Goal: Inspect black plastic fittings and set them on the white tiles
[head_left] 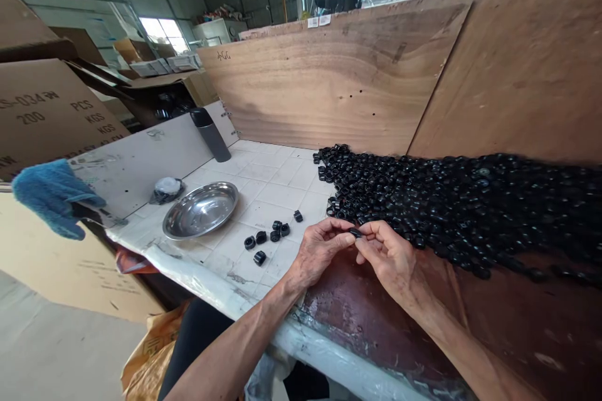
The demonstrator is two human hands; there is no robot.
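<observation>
Between the fingertips of both hands is a small black ring-like part (355,233), partly covered by the fingers. My left hand (324,244) pinches it from the left. From the other side my right hand (388,257) grips it with thumb and fingers. Just beyond my right hand spreads a large heap of similar black parts (437,200). Several loose black parts (275,235) lie on the white tiled surface to the left of my left hand.
A shallow metal bowl (201,210) stands on the left, with a dark bottle (211,135) behind it. A blue cloth (54,194) hangs over the low side board (141,163). Tall wooden boards (329,81) close off the back. Cardboard boxes (47,106) stand at far left.
</observation>
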